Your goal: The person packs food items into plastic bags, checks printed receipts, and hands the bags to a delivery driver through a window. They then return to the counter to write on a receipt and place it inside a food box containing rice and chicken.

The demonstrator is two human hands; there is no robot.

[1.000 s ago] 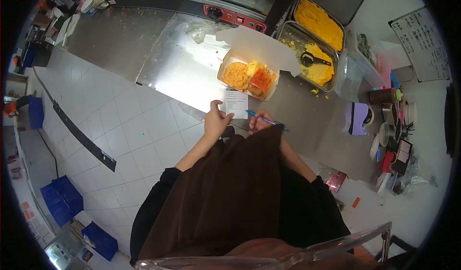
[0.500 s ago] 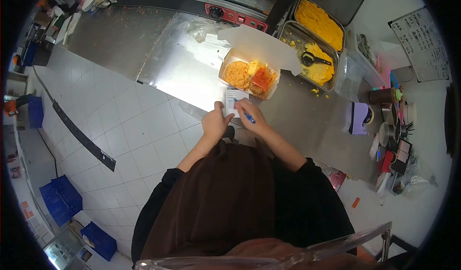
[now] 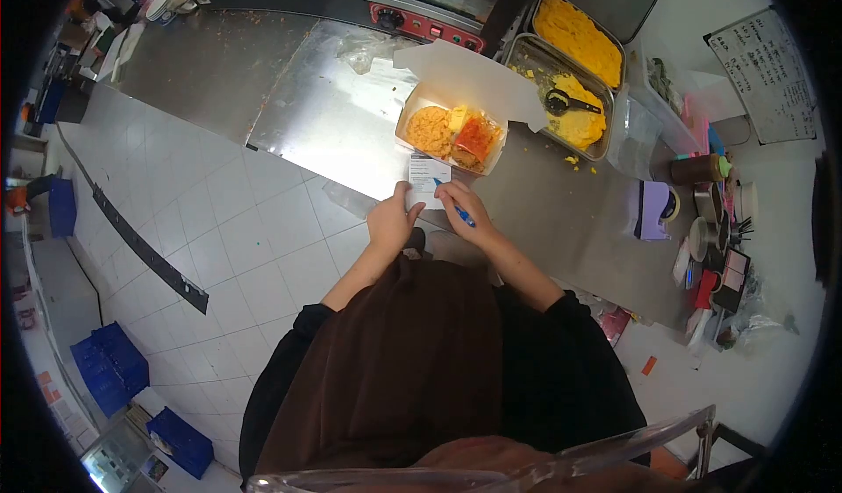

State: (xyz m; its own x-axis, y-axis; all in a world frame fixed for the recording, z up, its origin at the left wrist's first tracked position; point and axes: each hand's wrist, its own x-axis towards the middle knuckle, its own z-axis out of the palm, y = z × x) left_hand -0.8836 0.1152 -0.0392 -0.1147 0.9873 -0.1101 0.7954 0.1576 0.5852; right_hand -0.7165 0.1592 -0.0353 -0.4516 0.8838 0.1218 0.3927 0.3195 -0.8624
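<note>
A small printed paper slip [image 3: 426, 193] lies at the counter's front edge, just below an open cardboard food box [image 3: 491, 167]. My left hand [image 3: 391, 217] pinches the slip's left edge between thumb and fingers. In my right hand [image 3: 463, 205] is a blue pen [image 3: 465, 217], its tip at the right part of the slip's printed lines. The box holds orange rice [image 3: 429, 130], yellow pieces [image 3: 458, 118] and a red-topped piece of food [image 3: 478, 136]; its lid is folded back.
Two metal trays of yellow food [image 3: 576, 39] stand at the back right, the nearer one with a black scoop [image 3: 570, 103] in it. A purple tape dispenser [image 3: 652, 210] and a brown bottle [image 3: 697, 169] are on the right. Behind is a warmer with a red control panel [image 3: 426, 27].
My right hand has shifted slightly right and down, uncovering more of the slip and the pen's tip. My left hand keeps its hold on the slip. The whole view has shifted a little.
</note>
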